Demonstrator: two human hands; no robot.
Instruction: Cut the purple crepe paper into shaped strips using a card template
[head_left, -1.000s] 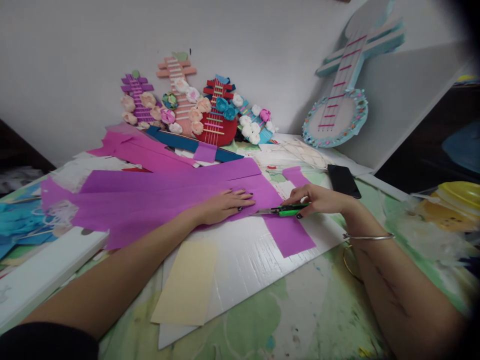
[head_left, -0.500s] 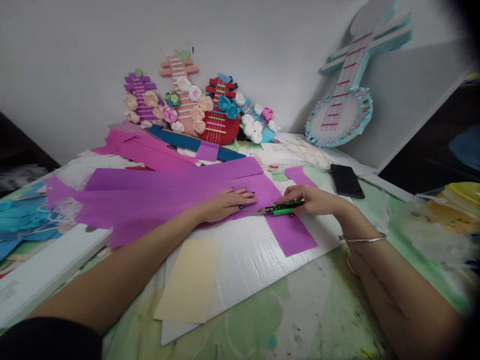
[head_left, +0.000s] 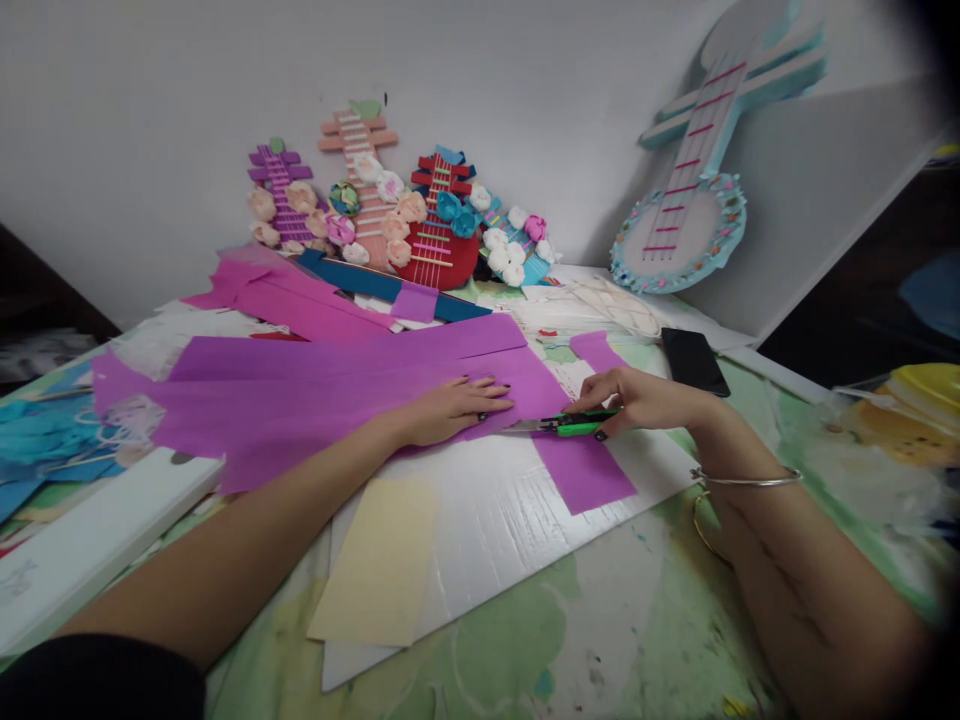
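Flat on a large purple sheet (head_left: 330, 375) lies my left hand (head_left: 448, 410), its fingers spread and nothing held. My right hand (head_left: 626, 400) is closed round a green and black utility knife (head_left: 581, 423). The blade points left and reaches the sheet's lower right edge, just right of my left fingertips. Below the knife a purple strip (head_left: 581, 480) rests on a white board (head_left: 480, 535), and a smaller purple piece (head_left: 596, 348) shows beyond my right hand. A pale yellow sheet (head_left: 379, 565) overlaps the board's left part.
Behind the sheet stand several flower-trimmed toy instruments (head_left: 439, 240), with pink paper (head_left: 285, 295) before them. A black phone (head_left: 694, 362) lies at right. A white box (head_left: 97, 550) is at left. A larger light-blue instrument (head_left: 679, 225) leans at the back right.
My right hand has moved slightly to the right with the knife, drawing the blade away from my left fingers. My left hand and the purple sheet have stayed in place.
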